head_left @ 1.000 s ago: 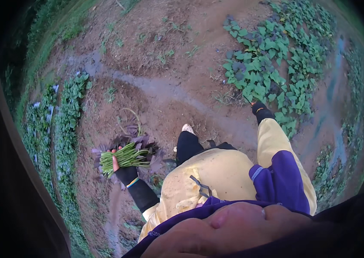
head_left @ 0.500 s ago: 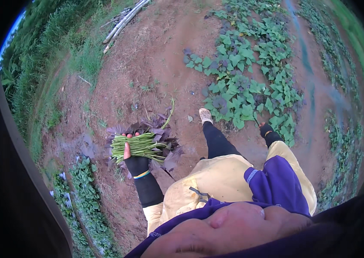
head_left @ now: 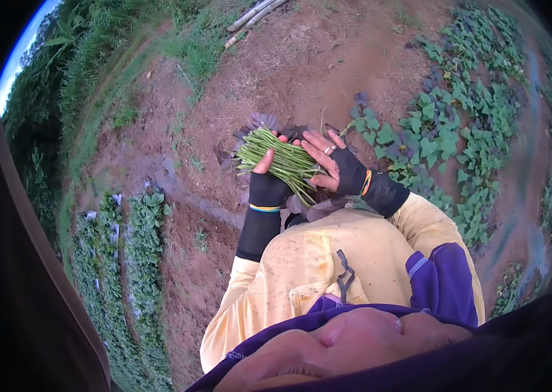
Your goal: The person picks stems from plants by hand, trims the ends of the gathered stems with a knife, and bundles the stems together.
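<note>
A thick bundle of green leaf stems (head_left: pixel 279 159) with purple leaves lies across my hands in front of my body. My left hand (head_left: pixel 267 179) grips it from below, thumb over the stems and fingertips showing at the far side. Against the bundle's right part rests my right hand (head_left: pixel 338 163), its fingers stretched out along the stems and the thumb apart. Both hands wear black fingerless coverings, and a ring shows on the right one. Purple leaves (head_left: pixel 328 208) hang out under the right hand; others stick out at the far left side of the stems.
On the right grows a bed of heart-leaved green vines (head_left: pixel 445 124) with some purple leaves. Rows of low green plants (head_left: pixel 142 235) stand at lower left. Light poles (head_left: pixel 256 19) lie at the far edge by tall grass (head_left: pixel 191 49). Reddish bare soil (head_left: pixel 328 65) lies between.
My right hand has come up from beside the vine bed onto the bundle. My left hand has brought the bundle rightward and slightly up in the picture. The view has turned leftward.
</note>
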A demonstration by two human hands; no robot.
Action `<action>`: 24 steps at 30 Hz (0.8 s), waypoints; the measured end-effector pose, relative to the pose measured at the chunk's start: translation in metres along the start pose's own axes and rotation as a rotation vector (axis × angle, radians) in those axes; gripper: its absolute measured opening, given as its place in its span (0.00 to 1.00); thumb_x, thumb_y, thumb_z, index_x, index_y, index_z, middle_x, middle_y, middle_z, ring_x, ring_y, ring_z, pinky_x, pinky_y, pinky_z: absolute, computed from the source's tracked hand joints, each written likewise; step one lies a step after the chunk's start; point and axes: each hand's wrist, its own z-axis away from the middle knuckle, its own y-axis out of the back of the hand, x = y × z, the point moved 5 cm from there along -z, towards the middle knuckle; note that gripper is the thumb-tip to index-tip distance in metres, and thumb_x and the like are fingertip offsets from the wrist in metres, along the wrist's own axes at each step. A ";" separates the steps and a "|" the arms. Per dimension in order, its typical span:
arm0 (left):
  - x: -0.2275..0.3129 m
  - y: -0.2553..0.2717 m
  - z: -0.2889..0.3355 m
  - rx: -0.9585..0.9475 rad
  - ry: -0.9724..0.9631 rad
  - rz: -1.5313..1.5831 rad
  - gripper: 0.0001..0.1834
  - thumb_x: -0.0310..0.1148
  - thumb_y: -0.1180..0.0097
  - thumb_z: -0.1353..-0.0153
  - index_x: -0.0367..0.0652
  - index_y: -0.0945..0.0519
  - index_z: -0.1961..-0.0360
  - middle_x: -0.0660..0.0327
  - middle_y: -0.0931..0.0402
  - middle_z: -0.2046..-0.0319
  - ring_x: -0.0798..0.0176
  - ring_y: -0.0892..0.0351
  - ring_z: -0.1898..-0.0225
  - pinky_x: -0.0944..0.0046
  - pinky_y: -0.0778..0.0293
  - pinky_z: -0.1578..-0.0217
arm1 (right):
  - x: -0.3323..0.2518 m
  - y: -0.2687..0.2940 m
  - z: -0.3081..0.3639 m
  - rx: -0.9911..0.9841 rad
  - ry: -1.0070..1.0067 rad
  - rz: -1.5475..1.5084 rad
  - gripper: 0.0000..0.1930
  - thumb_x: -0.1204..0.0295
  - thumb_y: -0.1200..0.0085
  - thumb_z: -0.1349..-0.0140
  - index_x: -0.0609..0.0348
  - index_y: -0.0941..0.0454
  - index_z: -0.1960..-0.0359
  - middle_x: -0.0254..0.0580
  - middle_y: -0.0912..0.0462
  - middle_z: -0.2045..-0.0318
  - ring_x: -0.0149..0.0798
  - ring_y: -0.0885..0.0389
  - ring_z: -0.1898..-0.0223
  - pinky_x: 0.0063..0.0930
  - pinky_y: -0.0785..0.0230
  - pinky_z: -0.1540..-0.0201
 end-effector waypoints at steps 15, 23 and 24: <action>0.066 -0.026 -0.397 -0.586 0.641 -0.269 0.42 0.30 0.40 0.54 0.46 0.41 0.36 0.51 0.35 0.40 0.42 0.39 0.36 0.42 0.39 0.38 | 0.274 -0.090 -0.189 0.094 -0.652 -0.898 0.25 0.53 0.61 0.30 0.61 0.32 0.44 0.50 0.20 0.57 0.41 0.21 0.54 0.32 0.32 0.51; -0.012 -0.054 -0.591 -0.398 0.813 -0.440 0.25 0.26 0.47 0.41 0.43 0.35 0.41 0.56 0.24 0.56 0.51 0.24 0.50 0.52 0.23 0.51 | 0.456 -0.044 -0.199 0.105 -0.853 -0.609 0.23 0.52 0.58 0.32 0.61 0.26 0.52 0.53 0.23 0.70 0.41 0.20 0.62 0.34 0.31 0.60; -0.019 -0.051 -0.604 -0.283 0.839 -0.425 0.21 0.26 0.49 0.39 0.42 0.32 0.44 0.55 0.23 0.58 0.53 0.22 0.52 0.54 0.23 0.52 | 0.473 -0.024 -0.206 0.092 -0.896 -0.682 0.23 0.52 0.55 0.33 0.62 0.26 0.53 0.55 0.24 0.69 0.43 0.20 0.61 0.36 0.31 0.61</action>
